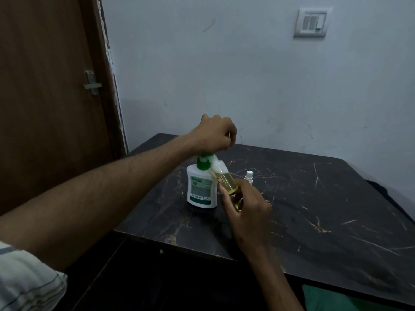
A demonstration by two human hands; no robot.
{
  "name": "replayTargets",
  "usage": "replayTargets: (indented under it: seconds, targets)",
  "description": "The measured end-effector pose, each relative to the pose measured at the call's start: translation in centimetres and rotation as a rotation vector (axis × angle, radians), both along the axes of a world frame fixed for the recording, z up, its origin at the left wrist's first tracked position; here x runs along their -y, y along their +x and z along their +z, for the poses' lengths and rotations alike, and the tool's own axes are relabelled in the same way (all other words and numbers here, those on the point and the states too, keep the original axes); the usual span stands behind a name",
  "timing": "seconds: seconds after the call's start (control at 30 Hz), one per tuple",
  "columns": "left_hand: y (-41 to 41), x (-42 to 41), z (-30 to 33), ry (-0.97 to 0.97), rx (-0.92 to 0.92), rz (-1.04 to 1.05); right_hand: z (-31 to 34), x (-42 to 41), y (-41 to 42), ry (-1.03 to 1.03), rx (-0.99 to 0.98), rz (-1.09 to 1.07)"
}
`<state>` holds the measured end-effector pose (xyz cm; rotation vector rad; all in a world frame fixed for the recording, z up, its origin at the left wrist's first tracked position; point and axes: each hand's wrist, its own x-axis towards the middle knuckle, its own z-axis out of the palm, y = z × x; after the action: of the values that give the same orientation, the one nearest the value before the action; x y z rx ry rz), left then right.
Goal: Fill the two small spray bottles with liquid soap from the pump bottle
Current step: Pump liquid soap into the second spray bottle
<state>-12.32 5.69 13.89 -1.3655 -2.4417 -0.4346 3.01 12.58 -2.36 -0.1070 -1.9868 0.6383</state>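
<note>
left hand (213, 133) presses pump bottle (201, 187); right hand (244, 205) fingers grip tilted spray bottle (225, 180), partly filled; second bottle's (249, 177) fill unclear.

a home room: wooden door (45, 97), wall switch plate (311, 23), dark marble-look table (314, 209).

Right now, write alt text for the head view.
The left hand presses the pump bottle on a dark marbled table while the right hand holds a small, partly filled spray bottle tilted under its nozzle. A white spray cap stands just behind.
</note>
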Motion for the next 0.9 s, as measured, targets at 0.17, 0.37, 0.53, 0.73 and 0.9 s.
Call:
replayTargets:
  seconds: [0.17,0.37,0.53,0.73,0.9]
  targets:
    - [-0.25,-0.07,-0.26,0.025,0.055,-0.011,-0.06,-0.03,-0.14,-0.016,0.004,0.022]
    - [-0.18,0.13,-0.38,0.033,0.058,0.008,-0.06,-0.01,-0.10,-0.014,0.007,0.019]
    - [-0.15,0.11,-0.16,0.033,0.041,0.008,0.00,0.04,-0.13,-0.012,0.005,0.013]
    - [0.05,-0.01,-0.48,0.034,0.053,0.005,0.08,0.08,0.03,-0.016,0.013,0.018]
    - [-0.01,0.23,-0.15,0.021,0.017,0.018,0.01,0.12,0.05,-0.018,0.012,0.017]
